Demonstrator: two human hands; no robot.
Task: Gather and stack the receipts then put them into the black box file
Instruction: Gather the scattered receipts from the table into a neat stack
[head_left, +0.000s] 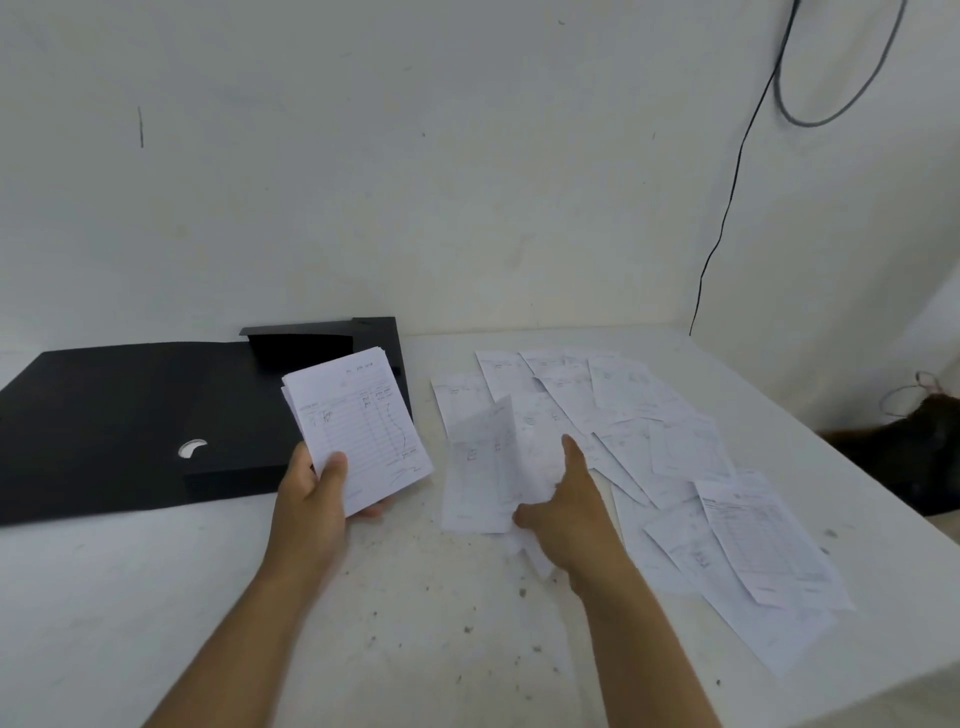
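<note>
Broadly, a white speckled tabletop (415, 623) fills the lower view and meets a pale wall, down which a thin dark cable (727, 208) hangs. On the tabletop's left lies the black box file (119, 415), open, its lid spread flat toward the left with a finger hole showing and its inner flaps raised at the back. Right of it, loose receipts (675, 467) lie scattered and overlapping across the tabletop, reaching toward the near right edge. The left hand (311, 493) is closed around a gathered stack of receipts (363, 426), thumb pressed on the top sheet, holding it tilted just above the box file's near right corner. The right hand (566, 509) pinches a single receipt (483, 467) by its lower edge, lifted and curling, with the forefinger stretched out toward the scattered sheets.
</note>
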